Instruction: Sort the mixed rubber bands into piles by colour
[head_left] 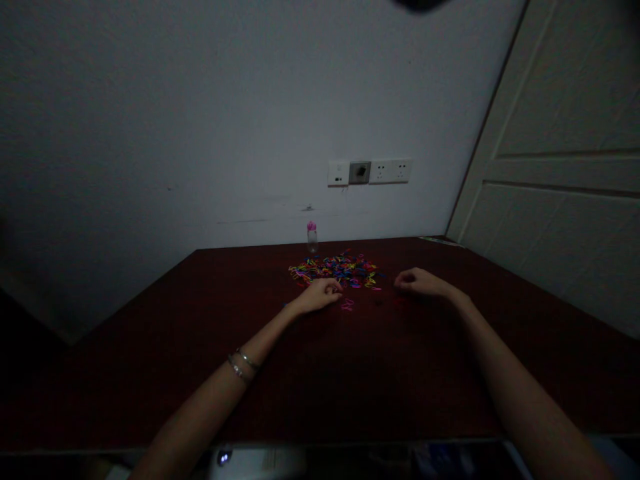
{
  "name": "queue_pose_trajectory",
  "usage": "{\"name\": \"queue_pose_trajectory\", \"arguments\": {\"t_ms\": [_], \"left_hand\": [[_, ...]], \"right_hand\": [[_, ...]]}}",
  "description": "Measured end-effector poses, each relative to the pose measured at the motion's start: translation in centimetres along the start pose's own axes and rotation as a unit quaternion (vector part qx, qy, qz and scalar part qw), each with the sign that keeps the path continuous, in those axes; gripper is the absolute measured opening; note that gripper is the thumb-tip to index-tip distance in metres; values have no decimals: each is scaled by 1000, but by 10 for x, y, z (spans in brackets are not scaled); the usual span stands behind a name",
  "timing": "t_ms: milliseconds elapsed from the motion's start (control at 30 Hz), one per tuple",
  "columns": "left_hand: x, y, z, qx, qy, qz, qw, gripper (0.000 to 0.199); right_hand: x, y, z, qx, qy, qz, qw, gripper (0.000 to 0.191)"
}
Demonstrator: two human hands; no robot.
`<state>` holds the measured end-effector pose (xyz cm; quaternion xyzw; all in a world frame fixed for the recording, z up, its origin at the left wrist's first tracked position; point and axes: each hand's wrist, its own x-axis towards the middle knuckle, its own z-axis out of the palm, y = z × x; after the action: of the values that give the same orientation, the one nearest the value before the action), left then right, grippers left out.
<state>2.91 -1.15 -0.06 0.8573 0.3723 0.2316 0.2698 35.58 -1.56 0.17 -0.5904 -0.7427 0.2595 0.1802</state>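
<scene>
Your left hand (323,292) is at the near edge of the pile of coloured paper clips (340,268), its fingers curled in; you can't tell whether they pinch anything. Your right hand (414,280) is on the pile's right, apart from it, fingers bent and pointing left, their grip also unclear. The pile's long axis runs left to right across the dark red table (380,373), while its clips point every which way. Just beside your left fingertips lie a few pink clips (347,305), too small to read one direction. Behind the pile, the pink-capped clear bottle (313,240) stands upright, cap up.
</scene>
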Motion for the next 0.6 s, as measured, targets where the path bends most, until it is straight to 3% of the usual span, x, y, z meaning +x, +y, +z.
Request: {"name": "queue_pose_trajectory", "arguments": {"t_ms": [133,267,367,500,600], "left_hand": [[3,-23,-19,-61,120,-56,989,27],[2,-55,-43,-143,235,-109,955,29],[-2,-82,-59,-145,303,-148,930,27],[-10,-110,-72,-131,378,-195,896,26],[-17,-119,-77,-140,404,-226,875,27]], "right_hand": [[2,-4,1,-19,21,-7,1000,25],[3,-13,8,-31,53,-11,998,25],[7,-19,17,-40,71,-34,996,24],[20,-19,31,-51,101,-89,990,21],[30,-18,40,-68,106,-107,986,17]]}}
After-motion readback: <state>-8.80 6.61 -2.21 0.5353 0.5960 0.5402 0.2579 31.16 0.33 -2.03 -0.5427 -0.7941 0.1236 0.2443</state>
